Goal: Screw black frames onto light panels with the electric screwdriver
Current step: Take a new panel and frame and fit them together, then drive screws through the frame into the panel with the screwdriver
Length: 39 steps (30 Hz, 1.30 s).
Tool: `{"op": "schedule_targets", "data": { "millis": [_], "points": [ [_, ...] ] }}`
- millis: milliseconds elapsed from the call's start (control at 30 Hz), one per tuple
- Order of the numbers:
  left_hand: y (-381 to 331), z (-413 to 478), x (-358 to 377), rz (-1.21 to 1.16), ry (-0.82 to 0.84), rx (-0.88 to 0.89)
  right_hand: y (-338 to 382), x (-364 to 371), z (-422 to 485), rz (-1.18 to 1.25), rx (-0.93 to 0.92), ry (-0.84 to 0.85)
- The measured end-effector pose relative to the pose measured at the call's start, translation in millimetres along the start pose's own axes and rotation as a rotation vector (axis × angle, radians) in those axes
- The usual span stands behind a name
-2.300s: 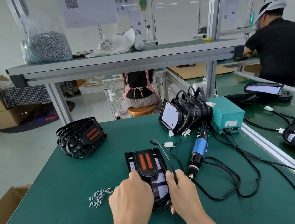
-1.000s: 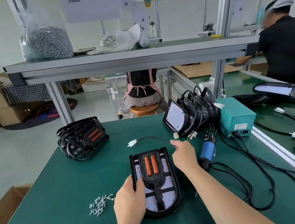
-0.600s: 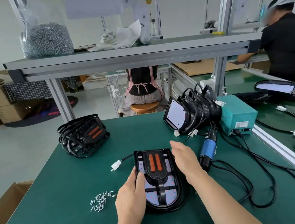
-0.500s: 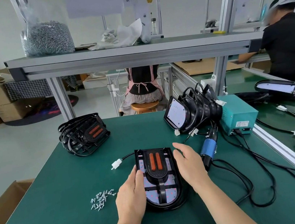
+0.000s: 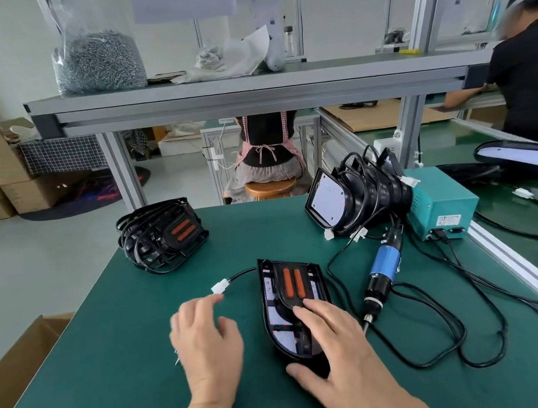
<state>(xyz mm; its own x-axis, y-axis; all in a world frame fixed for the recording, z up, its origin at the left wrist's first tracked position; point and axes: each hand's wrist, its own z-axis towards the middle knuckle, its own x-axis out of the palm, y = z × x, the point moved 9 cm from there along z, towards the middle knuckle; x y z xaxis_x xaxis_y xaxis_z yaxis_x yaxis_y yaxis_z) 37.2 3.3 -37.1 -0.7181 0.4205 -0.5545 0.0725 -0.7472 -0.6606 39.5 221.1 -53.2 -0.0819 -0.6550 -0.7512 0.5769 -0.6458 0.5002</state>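
Observation:
A light panel with a black frame (image 5: 289, 299) and two orange strips lies flat on the green mat in front of me. My right hand (image 5: 340, 342) rests on its near end with fingers spread flat. My left hand (image 5: 207, 344) hovers over the mat left of the panel, fingers loosely spread, holding nothing; it covers most of the loose screws. The panel's cable ends in a white connector (image 5: 220, 286) just beyond my left fingertips. The electric screwdriver (image 5: 382, 272), blue and black, lies on the mat right of the panel.
A stack of framed panels (image 5: 161, 234) sits at the back left, a row of unframed panels (image 5: 360, 196) at the back right against a teal power box (image 5: 440, 204). Black cables (image 5: 450, 323) loop on the right. A shelf crosses overhead. People work at other benches.
My left hand left the panel's left edge and moved left over the screws. My right hand slid from the panel's right side onto its near end. The cable was swung to the left.

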Motion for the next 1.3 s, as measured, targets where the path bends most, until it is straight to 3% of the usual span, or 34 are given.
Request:
{"op": "schedule_targets", "data": {
  "millis": [100, 300, 667, 833, 933, 1067, 1200, 1300],
  "points": [
    [32.2, 15.0, -3.6, 0.115, 0.121, -0.091, -1.0, -1.7, -0.3, 0.019, 0.009, -0.020],
    [46.8, 9.9, 6.4, 0.231, 0.295, -0.048, -0.2, -2.6, 1.0, 0.053, 0.028, -0.031],
    [46.2, 10.9, 14.8, 0.254, 0.300, 0.036, -6.6, 0.6, 0.4, 0.070, 0.056, -0.010],
    [23.2, 5.3, 1.8, 0.069, 0.133, 0.034, -3.4, -5.5, 0.1, 0.137, 0.072, -0.052],
    [-8.7, -10.3, 10.5, -0.045, 0.105, 0.085, -18.8, -25.8, 0.4, 0.235, 0.193, -0.254],
    [-32.1, -22.9, 25.2, -0.080, 0.139, 0.199, -72.2, -73.5, 10.9, 0.155, 0.473, -0.517],
    [-31.6, -22.8, 27.8, -0.068, 0.159, 0.209, -133.3, -89.7, 34.6, 0.081, 0.783, -0.293],
    [-35.2, -24.4, 28.1, -0.066, 0.171, 0.244, -153.9, -91.0, 49.8, -0.126, 0.853, -0.166]
  ]
}}
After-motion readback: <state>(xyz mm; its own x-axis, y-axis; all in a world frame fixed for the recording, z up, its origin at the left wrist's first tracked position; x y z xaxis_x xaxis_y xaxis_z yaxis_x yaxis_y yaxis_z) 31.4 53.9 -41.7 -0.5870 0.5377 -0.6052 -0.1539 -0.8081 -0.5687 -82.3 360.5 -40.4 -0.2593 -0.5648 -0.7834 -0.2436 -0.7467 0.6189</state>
